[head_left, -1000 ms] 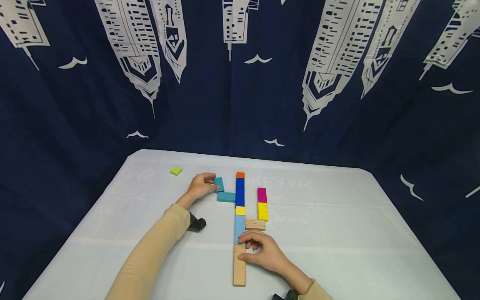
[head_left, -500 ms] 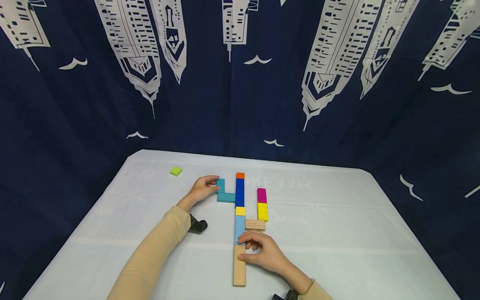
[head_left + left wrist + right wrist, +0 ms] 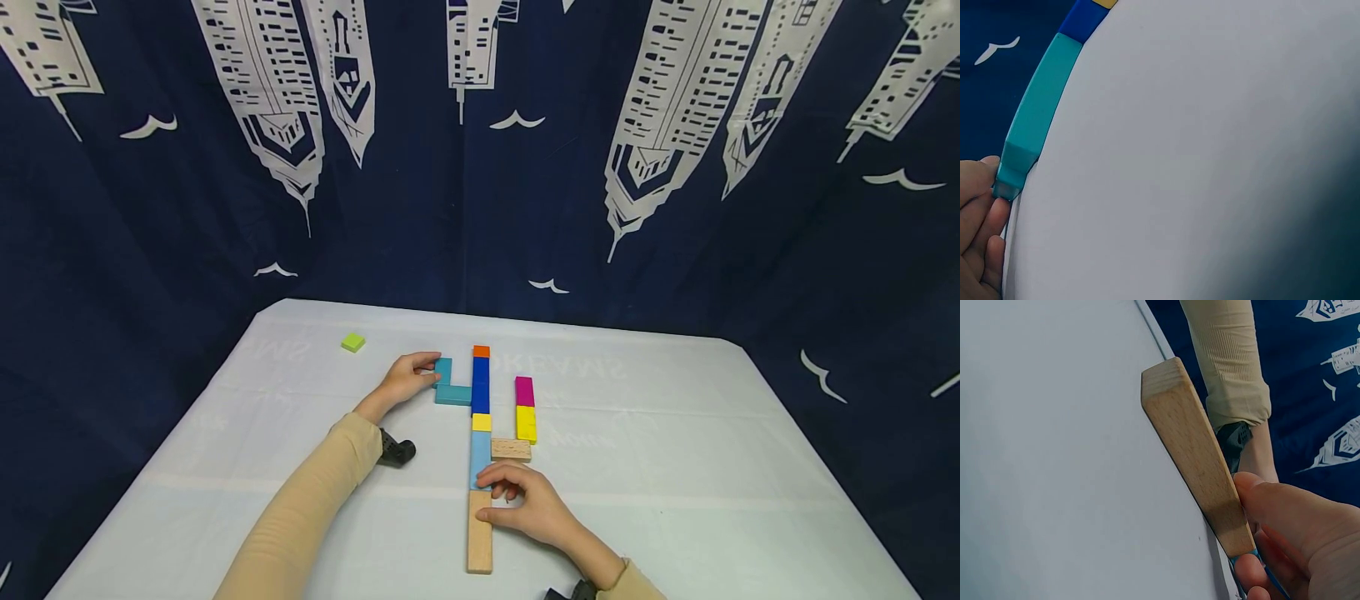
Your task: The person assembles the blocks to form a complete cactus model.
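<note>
My left hand (image 3: 405, 377) holds a teal block (image 3: 444, 371) at its left side, fingertips and thumb on it. That block stands lengthwise at the left end of a second teal block (image 3: 453, 396), which lies crosswise against a dark blue block (image 3: 480, 386). In the left wrist view, the fingertips touch the end of the teal piece (image 3: 1011, 187). My right hand (image 3: 528, 504) rests on the column of blocks, with its thumb on a long wooden block (image 3: 480, 546) and a fingertip on the light blue block (image 3: 480, 450). Its other fingers are loosely bent.
Orange (image 3: 481, 352) and small yellow (image 3: 481, 422) blocks belong to the same column. To the right, a short wooden block (image 3: 512, 450) lies crosswise, with yellow (image 3: 526, 423) and magenta (image 3: 524, 391) blocks beyond. A lime green block (image 3: 352, 342) lies apart, at the far left.
The teal block in my left hand has turned from a slant to straight and shifted slightly right, against the crosswise teal block. My right hand has stayed still.
</note>
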A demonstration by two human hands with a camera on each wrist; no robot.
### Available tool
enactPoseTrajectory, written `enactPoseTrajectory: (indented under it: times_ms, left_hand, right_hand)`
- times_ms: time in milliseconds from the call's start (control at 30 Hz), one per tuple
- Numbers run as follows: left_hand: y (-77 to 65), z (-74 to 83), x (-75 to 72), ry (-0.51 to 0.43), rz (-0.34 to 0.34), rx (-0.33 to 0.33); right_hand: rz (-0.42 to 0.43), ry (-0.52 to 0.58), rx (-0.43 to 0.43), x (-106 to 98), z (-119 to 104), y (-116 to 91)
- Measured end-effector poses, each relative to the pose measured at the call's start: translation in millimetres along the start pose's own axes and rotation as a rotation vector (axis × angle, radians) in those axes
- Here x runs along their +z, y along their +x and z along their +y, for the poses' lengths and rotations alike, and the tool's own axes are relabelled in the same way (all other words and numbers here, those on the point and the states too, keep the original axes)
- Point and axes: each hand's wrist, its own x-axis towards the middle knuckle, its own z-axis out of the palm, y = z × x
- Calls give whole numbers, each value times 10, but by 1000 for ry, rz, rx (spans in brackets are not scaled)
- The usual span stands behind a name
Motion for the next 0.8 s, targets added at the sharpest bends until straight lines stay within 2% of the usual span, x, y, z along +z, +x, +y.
enactPoseTrajectory:
  times_ms: [167, 300, 567, 800]
  left_hand:
    - [1, 6, 9, 21, 30, -21]
    - [-3, 45, -13, 44, 94, -40]
    - [6, 113, -236, 136, 349, -32]
    - [30, 150, -493, 136, 521, -102]
  right_hand:
    - [-3, 1, 3, -1, 8, 2]
    - [-4, 2, -3, -1, 11, -1]
    - [-5, -4, 0, -1, 10, -4]
    - [-5, -4, -8, -5, 6, -4]
